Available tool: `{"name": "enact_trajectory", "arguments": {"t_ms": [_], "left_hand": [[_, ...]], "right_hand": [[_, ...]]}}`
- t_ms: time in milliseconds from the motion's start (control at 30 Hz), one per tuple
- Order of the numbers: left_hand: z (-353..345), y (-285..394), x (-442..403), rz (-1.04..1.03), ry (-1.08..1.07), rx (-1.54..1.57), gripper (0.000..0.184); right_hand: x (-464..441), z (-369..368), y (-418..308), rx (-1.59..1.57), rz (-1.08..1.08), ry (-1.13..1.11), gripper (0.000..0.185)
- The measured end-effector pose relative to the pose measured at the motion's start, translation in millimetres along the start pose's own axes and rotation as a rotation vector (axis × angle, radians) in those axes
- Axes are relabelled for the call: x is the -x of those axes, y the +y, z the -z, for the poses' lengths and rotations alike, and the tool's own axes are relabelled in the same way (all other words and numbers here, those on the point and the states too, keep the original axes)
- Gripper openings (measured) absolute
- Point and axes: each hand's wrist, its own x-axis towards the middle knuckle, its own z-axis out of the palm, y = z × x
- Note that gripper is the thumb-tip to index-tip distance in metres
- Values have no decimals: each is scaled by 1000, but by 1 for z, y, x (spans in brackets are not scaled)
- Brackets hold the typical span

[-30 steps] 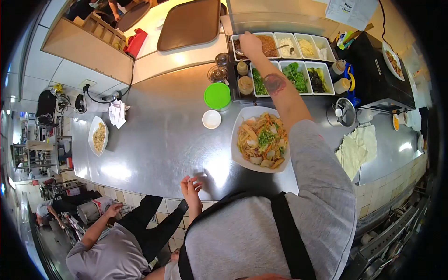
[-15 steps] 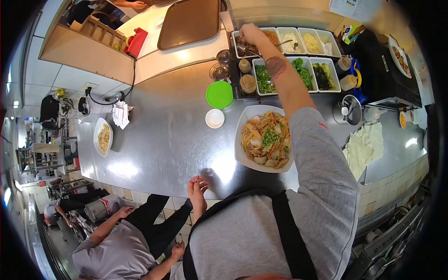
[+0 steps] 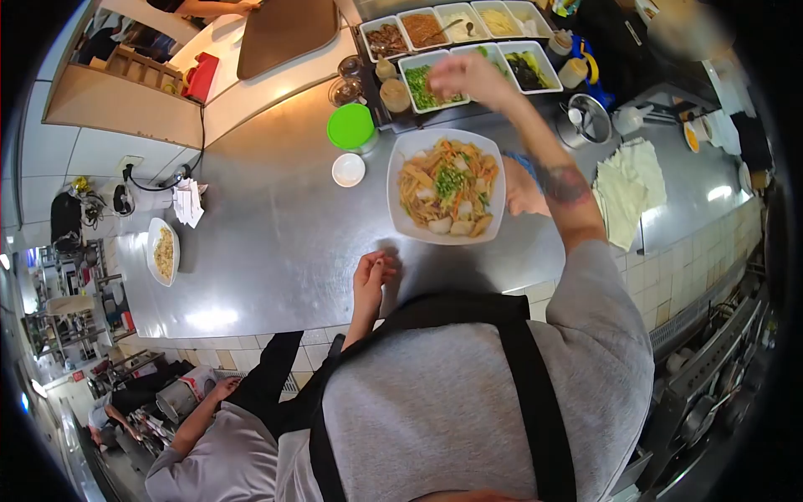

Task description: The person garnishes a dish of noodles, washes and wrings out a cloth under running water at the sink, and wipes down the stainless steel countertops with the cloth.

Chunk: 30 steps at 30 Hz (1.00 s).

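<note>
Over the tub of chopped green onion (image 3: 425,84) is my right hand (image 3: 475,81), its fingers pinched together and blurred by motion. Whatever the fingertips hold is too smeared to name. Below that hand, a white square bowl (image 3: 400,219) stands on the steel counter, filled with stir-fried noodles (image 3: 427,182) and vegetables, chopped greens heaped in the middle. My left hand (image 3: 370,278) hovers near the counter's front edge, left of the bowl, fingers loosely curled and apart with nothing visible in them.
White topping tubs (image 3: 387,40) line the back, several squeeze bottles (image 3: 396,96) beside them. A green-lidded tub (image 3: 351,127), small white cup (image 3: 348,170), rice dish (image 3: 163,251) and cloth (image 3: 627,188) share the counter (image 3: 268,251). Another person (image 3: 222,452) stands left.
My right hand has left the brown topping tub at the back left and come toward the bowl. My left hand stays near the counter edge. The view has shifted.
</note>
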Motion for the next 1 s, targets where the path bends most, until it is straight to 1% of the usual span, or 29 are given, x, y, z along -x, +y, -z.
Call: {"name": "enact_trajectory", "arguments": {"t_ms": [33, 67, 100, 133, 200, 233, 267, 300, 333, 400, 433, 467, 500, 567, 600, 667, 700, 733, 767, 800, 867, 900, 933, 967, 1000], "left_hand": [[-4, 2, -1, -3, -67, -36, 21], [-6, -1, -3, -3, -123, -45, 20], [-8, -2, -4, -9, -131, -43, 20], [-10, -3, -6, -5, -158, -93, 22], [-14, -7, -11, -5, -192, -151, 23], [-18, -10, -15, 42, -204, -129, 25], [-23, -13, -18, 88, -215, -107, 28], [-33, -13, -19, 89, -222, -108, 28], [-45, -14, -21, 96, -248, -103, 29], [-70, -13, -26, 103, -278, -99, 30], [-82, -11, -29, 165, -266, -52, 30], [-91, -11, -32, 225, -253, -5, 30], [-97, -14, -35, 225, -255, -5, 30], [-103, -24, -43, 162, -156, 44, 30], [-101, -26, -49, 162, -160, 45, 30], [-87, -25, -59, 158, -154, -15, 32], [-74, -19, -66, 157, -204, -86, 30], [-57, -8, -76, 153, -253, -153, 29], [-38, 2, -88, 116, -327, -221, 28], [-30, 23, -82, 42, -288, -324, 29], [-2, 19, -115, -110, -212, -567, 29], [16, 9, -141, -248, -166, -702, 29], [26, 1, -159, -387, -123, -834, 30], [22, 11, -154, -387, -135, -832, 30], [13, 32, -142, -475, -42, -894, 29]], "right_hand": [[26, -11, 2, 22, -75, -44, 10], [50, -22, 14, 36, -118, -63, 12], [70, -33, 22, 48, -161, -84, 15], [86, -44, 15, 54, -157, -79, 15], [111, -63, 6, 227, -235, -15, 23], [117, -68, 4, 226, -238, -7, 23], [122, -71, 2, 228, -232, 114, 25], [126, -74, 1, 229, -226, 234, 27], [131, -74, -3, 231, -227, 240, 27], [141, -71, -12, 108, -297, 273, 25], [146, -65, -5, 108, -299, 278, 25], [150, -54, 11, 320, -258, 436, 23], [156, -44, 25, 532, -214, 591, 22], [174, -30, 47, 890, -354, 805, 21], [184, -30, 65, 893, -354, 808, 21], [205, -32, 105, 1024, -457, 913, 19], [215, -24, 114, 1027, -459, 916, 19], [220, -12, 122, 958, -478, 893, 19], [225, -9, 125, 885, -499, 866, 18], [229, -8, 114, 883, -507, 864, 18], [234, -3, 67, 812, -550, 933, 14], [237, 7, 73, 815, -553, 936, 14], [241, 25, 84, 835, -485, 877, 15], [246, 38, 93, 854, -419, 819, 17], [249, 41, 98, 860, -426, 827, 17]]}}
